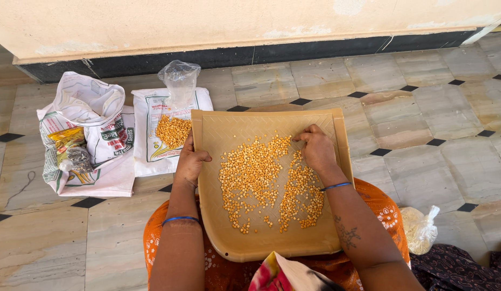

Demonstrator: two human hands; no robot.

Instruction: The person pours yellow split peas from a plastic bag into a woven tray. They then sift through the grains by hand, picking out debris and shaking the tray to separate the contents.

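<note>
Folded multicoloured cloth (282,272): at the near edge of the winnowing tray (218,237), on an orange-clad lap.
Winnowing tray: tan, woven pattern, resting on the lap; landmark for all entries.
Yellow split pulses (250,178): scattered in two loose bands across the tray's middle.
Left hand (192,161): closed on the tray's left rim, thumb on the inner face.
Right hand (316,148): on the tray's far right part, fingers curled down among the pulses; whether any are pinched cannot be told.
Clear bag of pulses (174,129): just left of the tray, on white sacks (94,140).
Small white-filled bag (420,229): right of the tray, on the tiled floor (422,108).
</note>
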